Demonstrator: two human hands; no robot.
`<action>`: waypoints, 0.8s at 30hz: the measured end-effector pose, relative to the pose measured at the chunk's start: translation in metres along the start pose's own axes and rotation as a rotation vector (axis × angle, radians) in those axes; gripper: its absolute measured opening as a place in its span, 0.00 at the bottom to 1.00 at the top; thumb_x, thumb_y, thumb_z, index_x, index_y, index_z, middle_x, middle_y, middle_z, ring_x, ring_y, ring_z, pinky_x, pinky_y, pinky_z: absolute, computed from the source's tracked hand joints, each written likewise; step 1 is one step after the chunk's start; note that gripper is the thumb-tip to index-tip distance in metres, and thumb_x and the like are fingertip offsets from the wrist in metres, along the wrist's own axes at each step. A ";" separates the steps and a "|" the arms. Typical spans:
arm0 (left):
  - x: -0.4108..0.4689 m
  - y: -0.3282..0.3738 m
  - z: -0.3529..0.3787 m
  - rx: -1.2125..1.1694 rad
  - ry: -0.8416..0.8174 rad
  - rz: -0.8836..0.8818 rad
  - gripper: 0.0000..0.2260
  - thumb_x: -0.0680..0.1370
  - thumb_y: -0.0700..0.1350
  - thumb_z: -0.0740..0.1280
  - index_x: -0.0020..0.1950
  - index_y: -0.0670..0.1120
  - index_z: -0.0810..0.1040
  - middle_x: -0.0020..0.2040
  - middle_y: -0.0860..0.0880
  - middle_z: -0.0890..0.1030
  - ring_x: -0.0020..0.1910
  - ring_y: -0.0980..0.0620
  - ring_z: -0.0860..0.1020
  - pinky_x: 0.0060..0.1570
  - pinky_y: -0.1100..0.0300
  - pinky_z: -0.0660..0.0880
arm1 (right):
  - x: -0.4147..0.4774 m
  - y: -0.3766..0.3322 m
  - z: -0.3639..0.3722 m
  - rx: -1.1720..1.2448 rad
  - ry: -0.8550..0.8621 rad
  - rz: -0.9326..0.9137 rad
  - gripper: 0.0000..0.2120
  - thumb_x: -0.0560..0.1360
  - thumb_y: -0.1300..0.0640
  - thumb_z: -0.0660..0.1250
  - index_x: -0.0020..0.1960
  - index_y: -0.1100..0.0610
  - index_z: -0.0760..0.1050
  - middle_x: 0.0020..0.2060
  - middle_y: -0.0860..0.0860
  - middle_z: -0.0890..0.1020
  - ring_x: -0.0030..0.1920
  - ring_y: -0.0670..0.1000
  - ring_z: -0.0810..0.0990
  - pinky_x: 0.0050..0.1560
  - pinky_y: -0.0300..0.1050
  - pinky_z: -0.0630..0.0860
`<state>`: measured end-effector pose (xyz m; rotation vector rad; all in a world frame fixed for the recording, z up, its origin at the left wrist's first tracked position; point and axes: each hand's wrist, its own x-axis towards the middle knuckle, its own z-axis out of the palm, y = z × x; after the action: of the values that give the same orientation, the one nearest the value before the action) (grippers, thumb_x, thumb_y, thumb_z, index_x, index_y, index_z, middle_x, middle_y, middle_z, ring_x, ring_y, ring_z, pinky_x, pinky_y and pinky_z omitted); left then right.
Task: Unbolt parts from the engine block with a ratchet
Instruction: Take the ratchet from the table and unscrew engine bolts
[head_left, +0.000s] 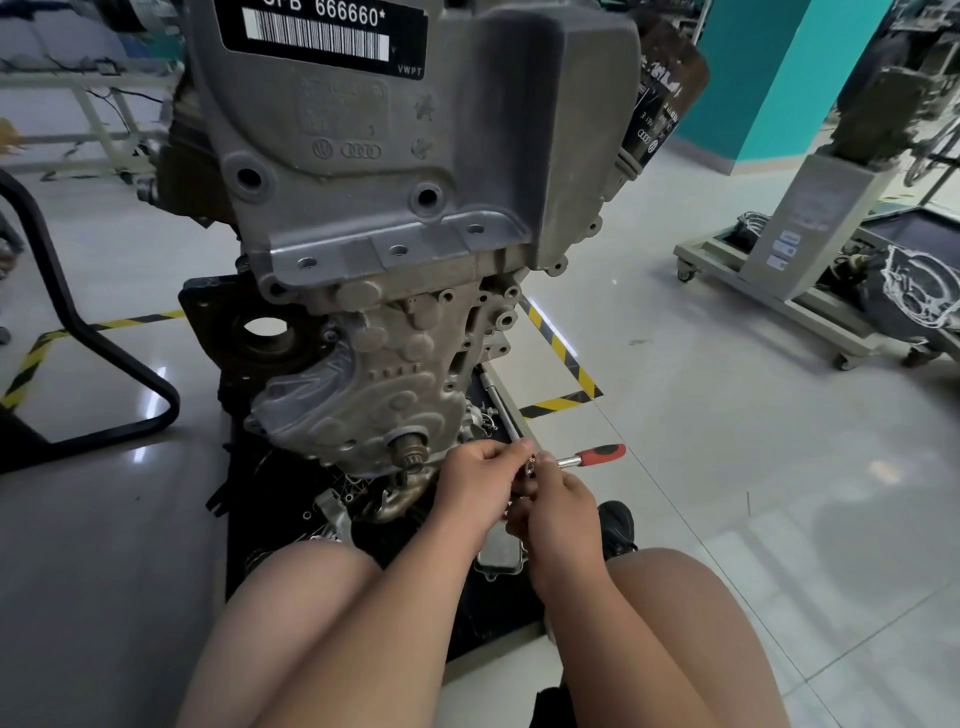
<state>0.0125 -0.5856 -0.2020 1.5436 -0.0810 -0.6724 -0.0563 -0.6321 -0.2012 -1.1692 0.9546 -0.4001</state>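
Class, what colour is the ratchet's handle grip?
The ratchet handle is mainly red; head view.

Left hand (480, 480) and right hand (558, 506) touching, fingers curled, both pinching the ratchet (597, 454) head, forearms angled inward

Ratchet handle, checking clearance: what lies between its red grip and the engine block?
In the head view, the left hand and right hand, both holding the metal end of the ratchet.

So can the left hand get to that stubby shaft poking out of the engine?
Probably yes: left hand sits beside the shaft, nothing between them, though it's busy holding the ratchet.
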 end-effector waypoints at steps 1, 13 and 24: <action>-0.001 0.000 0.000 -0.016 -0.016 -0.025 0.13 0.76 0.48 0.70 0.34 0.43 0.79 0.26 0.48 0.77 0.20 0.53 0.70 0.21 0.66 0.66 | 0.000 0.000 0.000 0.067 -0.008 0.042 0.17 0.82 0.50 0.59 0.38 0.58 0.75 0.24 0.49 0.75 0.23 0.47 0.70 0.31 0.45 0.68; -0.001 0.001 -0.007 0.134 -0.090 -0.078 0.17 0.80 0.53 0.61 0.47 0.39 0.78 0.21 0.50 0.73 0.17 0.52 0.65 0.20 0.67 0.64 | -0.001 -0.004 0.007 0.275 -0.078 0.357 0.22 0.82 0.41 0.55 0.42 0.57 0.75 0.22 0.49 0.68 0.20 0.47 0.65 0.25 0.39 0.65; 0.001 -0.003 -0.004 0.083 -0.068 -0.041 0.16 0.79 0.51 0.65 0.42 0.38 0.78 0.21 0.50 0.73 0.17 0.53 0.66 0.19 0.68 0.63 | 0.000 0.000 0.009 0.241 -0.037 0.249 0.24 0.81 0.42 0.59 0.34 0.57 0.73 0.20 0.49 0.69 0.20 0.48 0.67 0.26 0.40 0.66</action>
<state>0.0146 -0.5821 -0.2056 1.6062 -0.1302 -0.7617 -0.0494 -0.6267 -0.2006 -0.8260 0.9765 -0.2828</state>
